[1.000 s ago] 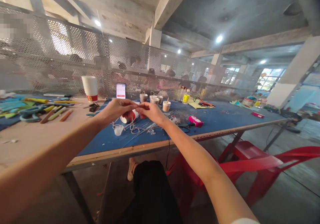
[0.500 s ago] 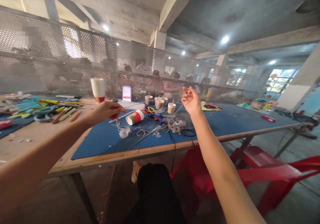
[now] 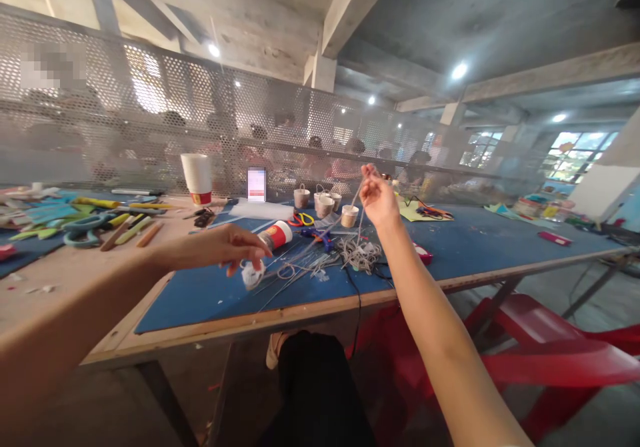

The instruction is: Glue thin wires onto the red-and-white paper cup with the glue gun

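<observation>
Seemed partway through cord work at the blue-topped surface (image 3: 195, 294). Stretched the right hand (image 3: 373, 190) forward, high over the middle; held the left hand (image 3: 237, 248) low towards the near edge, loosely bent and seemingly unloaded (could not tell whether touching the white bundle (image 3: 253, 276) beneath). Had a cord tangle (image 3: 360, 257) lying loose, perhaps unused, towards the near edge; had small cups (image 3: 301, 198), apparently done, standing nearer the far edge. Pinched, in the right, a grey strand (image 3: 357, 194) hanging towards the tangle.
</observation>
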Tool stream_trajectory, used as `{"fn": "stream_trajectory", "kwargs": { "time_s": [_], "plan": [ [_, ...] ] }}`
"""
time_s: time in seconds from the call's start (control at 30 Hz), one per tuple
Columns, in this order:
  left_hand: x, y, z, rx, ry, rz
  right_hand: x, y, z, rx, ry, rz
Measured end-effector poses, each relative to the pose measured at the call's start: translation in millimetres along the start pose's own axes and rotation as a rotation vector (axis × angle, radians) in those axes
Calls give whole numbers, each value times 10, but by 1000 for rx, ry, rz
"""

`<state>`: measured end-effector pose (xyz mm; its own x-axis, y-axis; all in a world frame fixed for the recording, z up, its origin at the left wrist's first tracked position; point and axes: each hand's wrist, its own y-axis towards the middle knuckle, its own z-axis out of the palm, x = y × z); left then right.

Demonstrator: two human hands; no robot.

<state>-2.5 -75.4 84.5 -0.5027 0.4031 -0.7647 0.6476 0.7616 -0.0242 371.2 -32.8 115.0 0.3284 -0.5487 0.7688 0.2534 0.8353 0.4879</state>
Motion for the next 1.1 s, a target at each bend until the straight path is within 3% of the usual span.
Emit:
{"fn": "stream_trajectory", "kwargs": {
  "time_s": [0.1, 0.17, 0.27, 0.4, 0.6, 0.73, 0.83, 0.93, 1.1],
  "plan": [
    [137, 168, -96, -313, 269, -45, -266, -75, 202, 73, -82, 100],
    [274, 275, -145, -430, 399, -96, -454, -126, 329, 153, -147, 135],
    [477, 400, -136, -447, 413, -114, -739, -172, 484, 282, -335, 167],
    [656, 505, 4, -402, 388, -148, -1134, -189, 599, 397, -809, 202],
    [803, 631, 199, -413, 309, -148, -1599, -263, 700, 475, -900, 242],
    [908, 717, 200, -439, 257, -171, -1642, -335, 762, 458, -808, 233],
    [927, 746, 188, -513, 175, -139, -1563, -389, 771, 401, -595, 243],
    [868, 743, 215, -674, -5, -86, -1492, -437, 764, 328, -422, 266],
    [757, 726, 301, -664, -369, -31, -1444, -490, 777, 261, -351, 286]
  ]
}}
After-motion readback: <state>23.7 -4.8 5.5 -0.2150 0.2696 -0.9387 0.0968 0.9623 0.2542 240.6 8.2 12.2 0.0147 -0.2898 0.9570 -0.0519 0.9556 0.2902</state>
